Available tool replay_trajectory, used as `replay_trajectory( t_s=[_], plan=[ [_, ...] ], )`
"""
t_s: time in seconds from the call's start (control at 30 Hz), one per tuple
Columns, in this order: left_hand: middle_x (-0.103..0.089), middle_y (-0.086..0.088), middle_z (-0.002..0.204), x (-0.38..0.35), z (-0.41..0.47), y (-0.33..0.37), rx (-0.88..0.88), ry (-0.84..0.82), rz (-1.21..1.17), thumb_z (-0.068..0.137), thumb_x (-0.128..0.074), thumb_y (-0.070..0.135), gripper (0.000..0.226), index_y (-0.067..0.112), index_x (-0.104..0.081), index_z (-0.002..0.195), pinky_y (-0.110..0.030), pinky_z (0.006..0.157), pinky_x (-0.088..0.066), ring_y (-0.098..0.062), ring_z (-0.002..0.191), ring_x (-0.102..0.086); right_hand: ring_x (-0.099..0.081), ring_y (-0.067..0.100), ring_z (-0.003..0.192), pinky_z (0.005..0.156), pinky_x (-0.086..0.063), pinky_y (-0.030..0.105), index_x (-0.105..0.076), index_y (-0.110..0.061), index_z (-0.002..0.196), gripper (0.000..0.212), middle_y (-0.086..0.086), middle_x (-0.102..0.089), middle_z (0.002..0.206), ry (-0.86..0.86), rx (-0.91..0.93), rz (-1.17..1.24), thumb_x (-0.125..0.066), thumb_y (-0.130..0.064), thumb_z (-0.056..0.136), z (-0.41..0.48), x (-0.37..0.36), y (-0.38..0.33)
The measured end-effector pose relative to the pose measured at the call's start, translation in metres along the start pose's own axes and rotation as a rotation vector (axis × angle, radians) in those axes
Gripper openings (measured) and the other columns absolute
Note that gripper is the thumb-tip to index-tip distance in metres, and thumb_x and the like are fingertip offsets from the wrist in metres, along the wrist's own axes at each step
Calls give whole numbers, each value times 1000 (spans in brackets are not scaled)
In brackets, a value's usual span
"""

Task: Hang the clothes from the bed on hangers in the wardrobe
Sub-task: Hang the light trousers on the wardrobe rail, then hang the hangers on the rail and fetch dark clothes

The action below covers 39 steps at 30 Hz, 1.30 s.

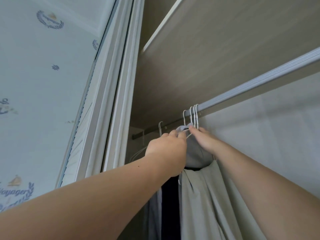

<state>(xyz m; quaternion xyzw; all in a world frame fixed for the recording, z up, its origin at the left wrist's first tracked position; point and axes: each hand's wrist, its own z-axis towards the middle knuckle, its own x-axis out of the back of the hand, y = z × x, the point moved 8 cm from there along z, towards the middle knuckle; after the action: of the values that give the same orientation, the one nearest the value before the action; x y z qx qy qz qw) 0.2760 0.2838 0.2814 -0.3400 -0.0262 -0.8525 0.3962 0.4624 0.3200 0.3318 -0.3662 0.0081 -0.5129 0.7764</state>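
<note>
Left hand and right hand pinching a grey top at its neck, just under the rail.
Each grip closed on cloth, perhaps on the hanger wire too; arms stretched up. Several hooks already over the rail, clothes hanging below: well underway. Bed unseen, remainder unknown.

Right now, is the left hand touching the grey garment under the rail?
Touching. Head view: left hand grips the grey garment at its collar, no gap.
</note>
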Motion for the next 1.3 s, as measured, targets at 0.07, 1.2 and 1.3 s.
replay_trajectory(
  t_s=[0.07,1.2,1.3],
  plan=[
    [-34,-4,155,-1,-4,-3,-5,1,-6,94,-55,12,70,16,-21,155,-42,94,-47,-26,135,-40,-42,26,135,104,-32,38,-45,-26,142,65,3,-41,150,4,-12,-8,-35,-68,93,-5,2,-2],
    [-20,5,165,245,-734,-257,773,-41,356,93,-34,58,67,26,-31,152,-53,122,-11,-25,154,-10,12,10,149,120,7,50,-4,-40,153,67,-14,-3,163,-660,886,132,-19,-63,93,-661,-333,-363],
    [-22,4,164,274,-869,-242,986,-150,416,92,-36,60,68,27,-32,152,-54,121,-13,-27,153,-14,7,12,150,120,4,50,-8,-40,152,65,-15,-6,162,-837,868,265,-24,-61,92,-764,-374,-398]
  ],
)
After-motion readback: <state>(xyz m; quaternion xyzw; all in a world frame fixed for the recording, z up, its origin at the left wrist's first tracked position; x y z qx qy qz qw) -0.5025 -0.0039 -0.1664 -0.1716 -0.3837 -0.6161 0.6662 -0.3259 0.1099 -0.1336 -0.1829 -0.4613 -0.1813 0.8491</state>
